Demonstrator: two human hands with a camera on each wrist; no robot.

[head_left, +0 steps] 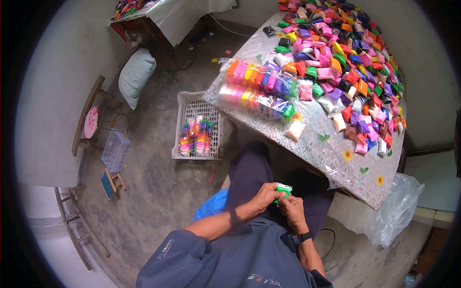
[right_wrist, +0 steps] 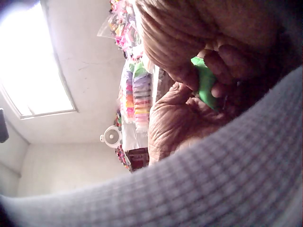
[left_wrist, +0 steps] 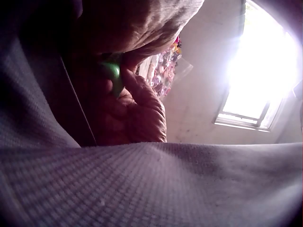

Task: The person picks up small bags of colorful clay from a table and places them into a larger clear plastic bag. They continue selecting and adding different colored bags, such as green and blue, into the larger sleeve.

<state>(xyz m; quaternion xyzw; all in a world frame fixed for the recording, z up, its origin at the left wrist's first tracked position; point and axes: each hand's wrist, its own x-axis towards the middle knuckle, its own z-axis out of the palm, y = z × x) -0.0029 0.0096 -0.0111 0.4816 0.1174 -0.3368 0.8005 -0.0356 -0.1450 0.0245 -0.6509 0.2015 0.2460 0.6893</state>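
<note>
Over my lap (head_left: pixel 249 175), my left hand (head_left: pixel 265 197) and right hand (head_left: pixel 293 210) both pinch a small green packet (head_left: pixel 284 189), probably to steady it.

You are in a small packing workshop with plain walls. Identify it by the table (head_left: pixel 331 156) in front of you, which carries a large heap of coloured packets (head_left: pixel 345 62) and clear bags (head_left: pixel 257 91) filled in neat rows. Note also the plastic crate (head_left: pixel 197 101) of similar rows on the bare floor (head_left: pixel 149 161) and the second table (head_left: pixel 177 17) bearing more packets.
</note>
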